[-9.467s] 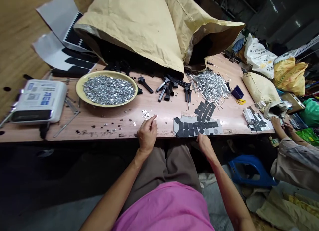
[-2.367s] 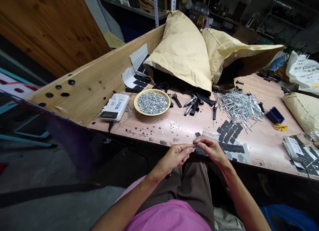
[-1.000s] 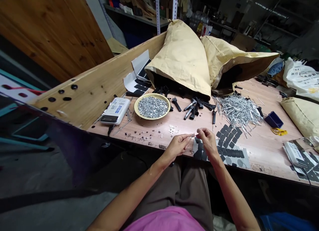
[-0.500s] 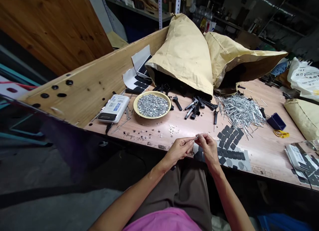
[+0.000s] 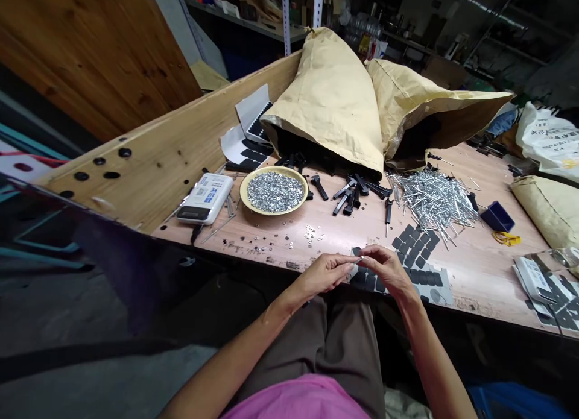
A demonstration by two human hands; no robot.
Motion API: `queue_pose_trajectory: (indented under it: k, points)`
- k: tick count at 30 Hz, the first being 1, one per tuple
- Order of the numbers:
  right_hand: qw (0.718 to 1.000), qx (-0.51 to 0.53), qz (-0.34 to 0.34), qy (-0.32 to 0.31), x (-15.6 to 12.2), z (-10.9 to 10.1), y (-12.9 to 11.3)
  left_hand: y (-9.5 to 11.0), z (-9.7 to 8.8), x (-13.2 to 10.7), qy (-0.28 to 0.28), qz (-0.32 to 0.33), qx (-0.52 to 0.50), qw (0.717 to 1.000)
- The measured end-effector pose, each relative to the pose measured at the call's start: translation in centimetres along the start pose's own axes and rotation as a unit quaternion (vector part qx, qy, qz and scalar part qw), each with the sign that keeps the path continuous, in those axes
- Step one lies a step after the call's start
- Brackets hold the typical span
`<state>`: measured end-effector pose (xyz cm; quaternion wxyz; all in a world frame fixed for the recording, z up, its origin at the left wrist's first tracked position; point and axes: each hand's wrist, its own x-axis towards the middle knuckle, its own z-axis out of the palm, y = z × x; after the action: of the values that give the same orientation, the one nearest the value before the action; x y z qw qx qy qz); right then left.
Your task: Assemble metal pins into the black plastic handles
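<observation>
Over the front edge of the table, my left hand (image 5: 326, 274) and my right hand (image 5: 389, 273) meet fingertip to fingertip. A small shiny metal piece (image 5: 360, 260) shows between them; its exact kind is too small to make out. Both hands are closed in a pinch around it. Beneath my right hand lies a sheet of black adhesive pads (image 5: 425, 278). Loose metal washers (image 5: 312, 233) are scattered just beyond my left hand. Farther back stands a yellow bowl (image 5: 244, 202) filled with small metal washers. A heap of thin metal pins (image 5: 434, 199) lies to the right.
Black plastic parts (image 5: 350, 196) lie before two large paper sacks (image 5: 337, 99). A white electronic device (image 5: 205, 196) with a cable sits left, beside a wooden side board (image 5: 158, 160). On the right are a dark blue tray (image 5: 497, 216), a yellow band (image 5: 506, 238) and another white device (image 5: 534, 280).
My right hand has shifted slightly right and turned flatter, its fingers still at the metal piece. My left hand has barely moved. The view has shifted a little.
</observation>
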<state>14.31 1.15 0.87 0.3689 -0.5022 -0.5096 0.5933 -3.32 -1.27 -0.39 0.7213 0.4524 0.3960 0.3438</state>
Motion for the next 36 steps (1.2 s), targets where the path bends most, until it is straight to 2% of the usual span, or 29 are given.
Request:
queue_pose_trajectory:
  k: [7, 15, 20, 23, 26, 28, 31, 34, 35, 36]
  points:
    - [0.994, -0.079, -0.064, -0.029, -0.4, -0.5, -0.7, -0.2, 0.3, 0.0, -0.010, -0.023, -0.034, 0.999]
    - [0.983, -0.132, -0.122, -0.021, -0.6, -0.7, -0.3, -0.1, 0.6, -0.1, 0.026, 0.046, 0.046, 0.998]
    - [0.969, -0.176, -0.171, -0.034, -1.1, -0.8, -0.7, 0.0, 0.2, -0.3, -0.037, -0.014, -0.004, 0.999]
    - [0.949, -0.230, -0.213, -0.043, -1.5, -0.8, -0.8, -0.1, -0.1, -0.4, -0.063, -0.021, -0.010, 0.998]
    - [0.910, -0.316, -0.268, -0.032, -1.9, -1.0, -0.7, -0.1, -0.1, -0.3, -0.047, 0.010, 0.004, 0.999]
    - [0.871, -0.372, -0.318, -0.035, -2.2, -1.1, -0.6, -0.2, -0.1, -0.3, -0.056, 0.016, 0.007, 0.998]
    - [0.788, -0.461, -0.405, -0.056, -2.5, -1.3, -0.6, -0.3, -0.3, -0.3, -0.097, 0.011, 0.012, 0.995]
    - [0.703, -0.521, -0.472, -0.107, -2.9, -1.7, -0.9, -0.4, -0.5, -0.4, -0.127, 0.017, 0.052, 0.990]
    - [0.690, -0.526, -0.481, -0.127, -3.0, -1.9, -0.9, -0.4, -0.5, -0.4, -0.131, 0.019, 0.066, 0.989]
    - [0.689, -0.523, -0.482, -0.139, -3.2, -2.0, -1.0, -0.4, -0.5, -0.4, -0.131, 0.020, 0.076, 0.988]
